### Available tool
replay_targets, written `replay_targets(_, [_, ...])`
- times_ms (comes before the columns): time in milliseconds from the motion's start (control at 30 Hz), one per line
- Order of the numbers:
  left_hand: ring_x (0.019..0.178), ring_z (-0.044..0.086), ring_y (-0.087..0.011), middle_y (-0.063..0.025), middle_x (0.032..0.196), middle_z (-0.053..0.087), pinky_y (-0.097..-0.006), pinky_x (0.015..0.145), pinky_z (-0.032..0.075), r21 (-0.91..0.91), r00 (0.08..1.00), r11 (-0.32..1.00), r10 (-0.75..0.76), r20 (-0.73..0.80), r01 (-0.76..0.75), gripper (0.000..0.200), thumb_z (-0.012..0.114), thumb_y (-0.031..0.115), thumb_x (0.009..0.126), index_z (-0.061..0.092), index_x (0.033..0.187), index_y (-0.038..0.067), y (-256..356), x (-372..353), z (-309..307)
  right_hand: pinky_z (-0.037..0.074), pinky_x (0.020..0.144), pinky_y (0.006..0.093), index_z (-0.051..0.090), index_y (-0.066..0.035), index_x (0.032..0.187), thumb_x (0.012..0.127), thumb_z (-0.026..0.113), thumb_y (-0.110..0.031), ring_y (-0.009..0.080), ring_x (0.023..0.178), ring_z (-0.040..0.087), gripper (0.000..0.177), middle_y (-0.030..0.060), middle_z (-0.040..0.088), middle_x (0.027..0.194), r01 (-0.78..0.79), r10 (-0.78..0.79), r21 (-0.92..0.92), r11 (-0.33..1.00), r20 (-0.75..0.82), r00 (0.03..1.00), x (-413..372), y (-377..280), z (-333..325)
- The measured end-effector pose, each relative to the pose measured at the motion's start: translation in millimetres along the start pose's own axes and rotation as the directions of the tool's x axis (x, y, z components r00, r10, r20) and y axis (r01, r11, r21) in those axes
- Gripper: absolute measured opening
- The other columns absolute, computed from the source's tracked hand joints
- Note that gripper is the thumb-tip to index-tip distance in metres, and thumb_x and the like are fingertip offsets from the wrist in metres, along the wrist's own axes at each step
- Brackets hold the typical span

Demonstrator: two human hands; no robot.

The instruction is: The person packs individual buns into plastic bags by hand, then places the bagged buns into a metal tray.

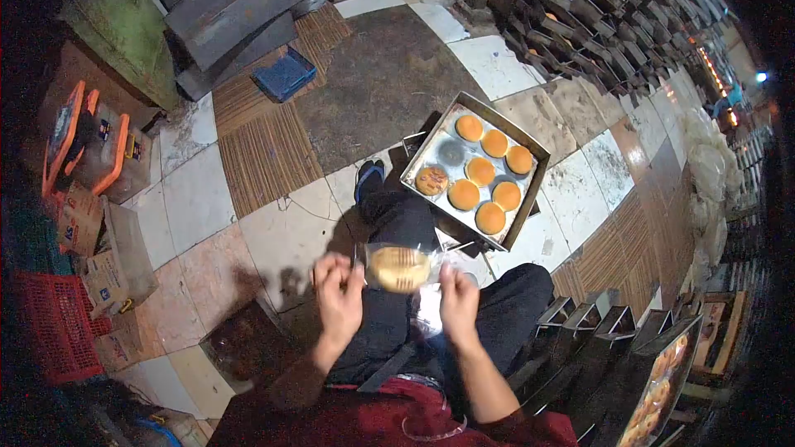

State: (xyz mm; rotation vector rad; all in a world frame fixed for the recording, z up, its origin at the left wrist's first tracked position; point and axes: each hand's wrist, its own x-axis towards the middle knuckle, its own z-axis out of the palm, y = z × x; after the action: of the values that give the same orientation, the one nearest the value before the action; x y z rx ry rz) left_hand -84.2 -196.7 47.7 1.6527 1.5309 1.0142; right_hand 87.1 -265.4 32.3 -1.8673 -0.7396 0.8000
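Head view: clear plastic bag (436, 260) with round yellow bun (399, 270) mid-frame, long side left-to-right, between left hand (339, 294) and right hand (460, 298), both pinching ends.

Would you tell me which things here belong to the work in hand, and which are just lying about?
Belonging:
round golden bun in a clear plastic bag, between left hand and right hand
square metal tray of round buns, probably

Seemingly lying about:
blue plastic tray
red mesh crate
brown cardboard box
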Motion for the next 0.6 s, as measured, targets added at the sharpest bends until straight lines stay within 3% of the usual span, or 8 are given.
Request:
replay_targets(133, [0.089, 0.046, -0.0253, -0.0084, 0.085, 0.054, -0.0367, 0.078, 0.034, 0.176, 0.974, 0.971, -0.188, 0.124, 0.165, 0.024, 0.066, 0.012, 0.073, 0.049, 0.060, 0.001, -18.8, -64.2, -21.1, 0.040, 0.054, 0.0285, 0.052, 0.002, 0.064, 0.087, 0.055, -0.025, 0.0109, 0.056, 0.045, 0.035, 0.0071, 0.050, 0.055, -0.283, 0.288, -0.055, 0.957, 0.106, 0.952, -67.5, 39.5, -5.0])
replay_targets(233, [0.076, 0.052, -0.0192, -0.0060, 0.075, 0.056, -0.0330, 0.074, 0.036, -0.145, 0.880, 0.872, -0.441, 0.177, 0.467, 0.018, 0.066, 0.013, 0.075, 0.056, 0.065, 0.002, -6.8, -73.3, -22.7, 0.038, 0.083, 0.0382, 0.055, -0.007, 0.092, 0.074, 0.069, -0.028, 0.0253, 0.092, 0.050, 0.031, 0.0148, 0.052, 0.108, 0.267, -0.299, -0.167, 0.949, -0.207, 0.931, -87.9, 5.4, -5.5])
replay_targets(300, [0.072, 0.051, -0.0160, -0.0042, 0.074, 0.056, -0.0330, 0.068, 0.038, -0.550, 0.583, 0.337, -0.726, 0.364, 0.764, 0.017, 0.064, 0.016, 0.077, 0.059, 0.065, 0.006, 32.7, -55.2, -29.5, 0.029, 0.094, 0.0469, 0.049, -0.009, 0.109, 0.068, 0.072, -0.030, 0.0307, 0.107, 0.044, 0.051, 0.0137, 0.043, 0.121, 0.578, -0.482, -0.531, 0.619, 0.325, 0.814, -82.9, -60.7, -10.7])
replay_targets(333, [0.068, 0.051, -0.0145, -0.0013, 0.076, 0.056, -0.0313, 0.062, 0.040, -0.521, 0.482, 0.223, -0.759, 0.437, 0.824, 0.019, 0.059, 0.026, 0.082, 0.062, 0.091, 0.010, 46.8, -43.6, -31.5, 0.026, 0.096, 0.0522, 0.045, -0.009, 0.117, 0.067, 0.073, -0.029, 0.0314, 0.108, 0.045, 0.060, 0.0144, 0.047, 0.117, 0.690, -0.576, -0.481, 0.540, 0.386, 0.720, -72.5, -45.8, -2.4])
replay_targets(433, [0.066, 0.051, -0.0152, -0.0018, 0.075, 0.054, -0.0326, 0.064, 0.040, -0.742, 0.609, 0.033, -0.596, 0.523, 0.670, 0.043, 0.054, 0.039, 0.085, 0.048, 0.119, 0.013, 73.2, -2.3, -49.6, 0.045, 0.078, 0.0385, 0.043, -0.006, 0.122, 0.068, 0.071, -0.019, 0.0318, 0.094, 0.055, 0.063, 0.0173, 0.056, 0.104, 0.568, -0.353, -0.519, 0.639, 0.458, 0.816, 13.7, -57.5, -8.9])
replay_targets(500, [0.068, 0.049, -0.0154, -0.0022, 0.078, 0.052, -0.0345, 0.067, 0.042, -0.793, 0.728, 0.120, -0.496, 0.474, 0.597, 0.060, 0.052, 0.044, 0.085, 0.030, 0.134, 0.016, 42.0, 5.2, -59.2, 0.043, 0.083, 0.0429, 0.037, -0.004, 0.127, 0.068, 0.072, -0.025, 0.0391, 0.097, 0.053, 0.071, 0.0206, 0.055, 0.106, 0.469, -0.324, -0.374, 0.800, 0.388, 0.863, 74.7, -74.5, -27.5])
replay_targets(567, [0.070, 0.051, -0.0167, -0.0058, 0.084, 0.052, -0.0370, 0.065, 0.046, -0.727, 0.683, 0.234, -0.601, 0.414, 0.646, 0.062, 0.048, 0.045, 0.087, 0.030, 0.132, 0.006, -20.0, 6.0, -57.9, 0.039, 0.089, 0.0419, 0.035, -0.001, 0.128, 0.071, 0.070, -0.027, 0.0396, 0.102, 0.049, 0.071, 0.0236, 0.053, 0.108, 0.464, -0.692, -0.834, 0.300, 0.145, 0.707, 137.6, -61.3, -36.1])
replay_targets(600, [0.071, 0.052, -0.0179, -0.0063, 0.081, 0.052, -0.0369, 0.067, 0.047, -0.677, 0.651, 0.295, -0.670, 0.357, 0.674, 0.054, 0.048, 0.041, 0.088, 0.040, 0.123, 0.000, -53.6, 0.6, -55.7, 0.037, 0.090, 0.0422, 0.037, -0.001, 0.126, 0.073, 0.068, -0.027, 0.0400, 0.104, 0.048, 0.068, 0.0246, 0.051, 0.109, 0.412, -0.680, -0.832, 0.372, 0.058, 0.731, 157.3, -55.9, -40.7])
